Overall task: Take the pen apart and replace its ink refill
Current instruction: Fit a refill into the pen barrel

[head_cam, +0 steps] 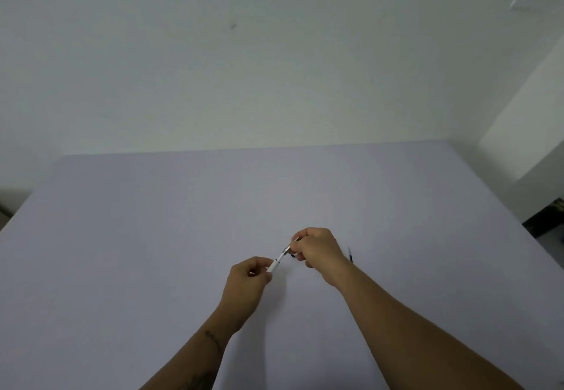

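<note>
A white pen is held between both hands above the pale lilac table. My left hand pinches the pen's white barrel at its lower left end. My right hand grips the upper right end, where a silvery part and a small black piece show beside the fingers. The pen slants up to the right. Most of its right end is hidden inside my right fist. A thin dark ink refill lies on the table just right of my right wrist.
A white wall rises behind the table's far edge. A dark object sits off the table's right edge, and another dark edge shows at the far left.
</note>
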The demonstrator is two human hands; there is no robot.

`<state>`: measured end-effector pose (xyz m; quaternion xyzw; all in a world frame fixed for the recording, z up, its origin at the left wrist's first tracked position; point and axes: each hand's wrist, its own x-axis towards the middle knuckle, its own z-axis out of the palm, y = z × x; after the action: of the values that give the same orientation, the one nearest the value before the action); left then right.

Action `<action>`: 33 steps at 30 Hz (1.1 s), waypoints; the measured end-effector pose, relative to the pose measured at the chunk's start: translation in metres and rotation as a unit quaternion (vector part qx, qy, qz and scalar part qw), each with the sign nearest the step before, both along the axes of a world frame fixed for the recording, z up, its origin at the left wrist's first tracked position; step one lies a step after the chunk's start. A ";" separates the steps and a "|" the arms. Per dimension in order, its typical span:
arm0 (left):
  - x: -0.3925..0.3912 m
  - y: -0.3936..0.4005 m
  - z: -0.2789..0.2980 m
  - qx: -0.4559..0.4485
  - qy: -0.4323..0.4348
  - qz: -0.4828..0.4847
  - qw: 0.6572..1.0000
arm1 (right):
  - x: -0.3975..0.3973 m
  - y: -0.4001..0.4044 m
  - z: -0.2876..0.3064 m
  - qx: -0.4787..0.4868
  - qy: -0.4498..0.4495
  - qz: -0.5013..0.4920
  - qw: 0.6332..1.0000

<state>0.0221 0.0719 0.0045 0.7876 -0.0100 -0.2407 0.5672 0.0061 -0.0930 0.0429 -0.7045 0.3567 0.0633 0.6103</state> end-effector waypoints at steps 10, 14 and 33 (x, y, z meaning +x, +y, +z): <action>-0.001 0.000 0.010 -0.006 -0.020 -0.015 1.000 | -0.008 0.009 -0.001 -0.085 -0.017 0.046 0.995; -0.003 0.002 0.009 -0.006 -0.023 -0.017 1.000 | -0.011 0.008 -0.001 -0.087 -0.006 0.070 0.994; 0.000 0.000 0.010 0.017 0.007 -0.064 0.998 | -0.012 -0.004 0.010 -0.092 0.053 0.129 0.986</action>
<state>0.0217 0.0721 0.0146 0.7933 -0.0517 -0.2821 0.5371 -0.0063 -0.0974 0.0525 -0.7934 0.2991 0.1461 0.5096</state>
